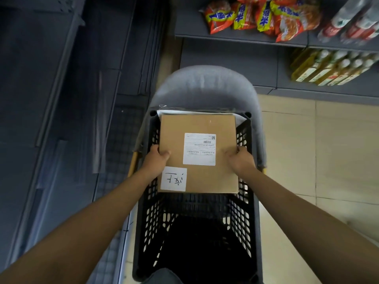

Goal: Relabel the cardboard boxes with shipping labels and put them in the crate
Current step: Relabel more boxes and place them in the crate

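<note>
Cardboard box (pixel 196 154) sits flat over the far half of the black crate (pixel 244 212), near half open, with left hand (pixel 156 158) and right hand (pixel 240 158) gripping its opposite side edges, thumbs on top.

Grey upholstered chair (pixel 205 87) carries the black perforated plastic crate (pixel 245 218); crate sits on the seat, far end against the curved backrest. Chair stands on beige tiled floor (pixel 320 152). Cardboard box (pixel 196 177) rests across the crate's far rim, printed shipping label (pixel 199 149) and a handwritten white sticker (pixel 174 178) on top; something white (pixel 239 117) pokes out under its far edge. Dark grey shelf (pixel 235 35) beyond the chair holds red-and-yellow snack packets (pixel 260 15); lower shelf (pixel 266 87) holds a row of yellow oil bottles (pixel 328 68). Dark shelving unit (pixel 51 99) to the left.
</note>
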The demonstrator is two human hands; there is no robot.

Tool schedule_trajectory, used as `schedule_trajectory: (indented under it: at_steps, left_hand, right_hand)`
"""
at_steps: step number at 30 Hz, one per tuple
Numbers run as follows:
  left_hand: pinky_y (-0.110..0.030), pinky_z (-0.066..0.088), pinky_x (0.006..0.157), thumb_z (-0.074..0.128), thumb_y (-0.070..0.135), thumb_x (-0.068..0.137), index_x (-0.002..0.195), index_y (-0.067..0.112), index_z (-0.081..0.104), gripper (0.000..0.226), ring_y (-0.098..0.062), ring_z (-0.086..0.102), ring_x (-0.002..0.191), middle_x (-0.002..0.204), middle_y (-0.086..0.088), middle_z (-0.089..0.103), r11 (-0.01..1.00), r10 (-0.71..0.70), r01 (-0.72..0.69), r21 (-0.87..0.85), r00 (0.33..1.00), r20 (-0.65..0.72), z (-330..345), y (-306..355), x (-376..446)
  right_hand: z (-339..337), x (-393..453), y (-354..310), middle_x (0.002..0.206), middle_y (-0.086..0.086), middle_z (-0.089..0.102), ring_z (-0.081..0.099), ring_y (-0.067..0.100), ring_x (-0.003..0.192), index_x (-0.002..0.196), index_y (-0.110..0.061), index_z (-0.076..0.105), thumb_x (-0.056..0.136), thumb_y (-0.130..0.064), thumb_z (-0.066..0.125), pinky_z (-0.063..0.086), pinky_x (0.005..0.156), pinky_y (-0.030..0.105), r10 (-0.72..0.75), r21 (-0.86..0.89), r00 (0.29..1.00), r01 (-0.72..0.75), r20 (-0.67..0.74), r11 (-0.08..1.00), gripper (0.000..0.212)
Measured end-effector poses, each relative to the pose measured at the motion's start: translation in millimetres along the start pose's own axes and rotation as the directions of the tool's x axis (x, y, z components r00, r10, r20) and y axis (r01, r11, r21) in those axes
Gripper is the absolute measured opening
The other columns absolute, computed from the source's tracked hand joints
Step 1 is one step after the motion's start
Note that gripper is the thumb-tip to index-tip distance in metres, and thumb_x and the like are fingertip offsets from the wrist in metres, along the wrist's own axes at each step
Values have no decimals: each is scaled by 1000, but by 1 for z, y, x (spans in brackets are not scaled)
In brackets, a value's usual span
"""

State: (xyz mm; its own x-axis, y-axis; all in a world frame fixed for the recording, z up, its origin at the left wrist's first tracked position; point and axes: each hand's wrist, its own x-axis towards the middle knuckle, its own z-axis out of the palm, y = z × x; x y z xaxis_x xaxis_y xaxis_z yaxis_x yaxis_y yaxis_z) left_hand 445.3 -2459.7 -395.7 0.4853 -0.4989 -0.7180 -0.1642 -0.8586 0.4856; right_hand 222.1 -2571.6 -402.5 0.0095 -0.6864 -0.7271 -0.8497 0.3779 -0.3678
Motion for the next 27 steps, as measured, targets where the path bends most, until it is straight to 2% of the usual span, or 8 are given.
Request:
schedule_trajectory:
  at_steps: [6,9,11,14,18,22,25,27]
  left_hand:
    - [-43,46,99,49,26,98,146,10,27,54,-29,52,120,139,-13,49,995,87,-85,53,995,-46,-5,4,-11]
    - [-40,44,101,51,25,97,146,11,28,56,-28,48,124,142,-13,41,979,168,-159,125,984,-64,-10,5,-23]
    - [-34,42,95,50,28,97,143,14,33,51,-27,48,122,141,-11,39,940,235,-208,272,970,-70,-17,3,-34]
    - [-30,40,91,47,29,98,136,14,42,42,-24,49,118,136,-9,42,860,352,-325,393,936,2,-30,1,-50]
    - [-33,46,92,45,29,98,123,14,53,30,-17,53,110,127,-3,53,747,472,-476,464,871,134,-46,-3,-78]
    - [-31,46,75,44,33,97,114,19,53,24,-12,53,92,116,0,57,626,481,-520,581,844,237,-52,-10,-109]
    - [-31,47,72,42,34,97,115,19,53,26,-14,53,91,119,-2,57,558,494,-544,627,824,276,-52,-15,-135]
    - [-34,50,78,42,32,97,117,18,53,27,-18,56,98,124,-4,56,527,492,-538,657,824,280,-51,-18,-153]
  right_hand:
    - [-1,-14,-3,122,20,57,59,37,107,130,0,43,95,-48,46,52,85,45,-13,-105,999,9,-42,994,59]
    - [-6,-27,-4,123,19,55,57,37,108,130,-1,41,93,-25,45,48,80,40,7,-194,999,-17,-53,981,44]
    - [-10,-39,-7,121,16,57,57,35,107,128,-5,44,89,-17,43,43,77,37,-10,-274,996,-14,-86,962,41]
    - [-18,-62,-11,110,13,61,59,32,101,103,-9,50,87,-13,45,46,75,35,-117,-383,987,66,-112,922,18]
    - [-25,-103,-15,117,9,60,59,28,103,120,-12,54,91,-18,45,52,81,34,-275,-481,961,222,-42,848,30]
    - [-19,-150,-11,121,6,60,59,23,105,123,-16,56,94,-23,46,52,89,36,-439,-496,889,442,132,747,31]
    - [-13,-182,-6,120,4,60,58,23,105,122,-19,57,94,-25,45,50,88,33,-521,-531,840,514,153,673,31]
    - [-10,-198,-3,120,4,60,58,23,104,122,-20,58,95,-25,46,50,88,33,-561,-551,813,543,156,633,31]
